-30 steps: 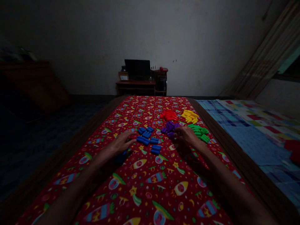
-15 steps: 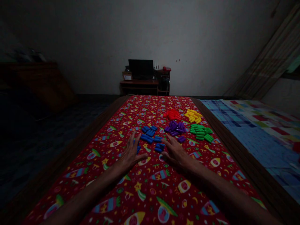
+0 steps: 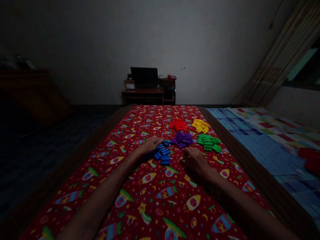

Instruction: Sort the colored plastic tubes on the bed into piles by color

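Small blue cylinder-shaped pieces (image 3: 165, 152) lie bunched on a red patterned cloth (image 3: 150, 196). My left hand (image 3: 151, 144) rests against the far-left side of this pile, its fingers stretched forward and touching the pieces. To the right of the blue pile, my right hand (image 3: 195, 160) is low over the cloth with its fingers curled in; whatever they may hold is hidden. Just beyond my right hand is a heap of purple pieces (image 3: 182, 139). Green pieces (image 3: 209, 142) lie to its right.
Farther back are a red heap (image 3: 178, 125) and a yellow heap (image 3: 200, 126). A desk with a dark monitor (image 3: 144, 78) stands by the far wall. On the right spreads a checked blue cloth (image 3: 232, 140); a wooden cabinet (image 3: 27, 96) is at left.
My left hand has moved forward against the blue pieces, which now sit closer together. My right hand has shifted right, away from them, and its fingers have curled. The view has turned slightly right.
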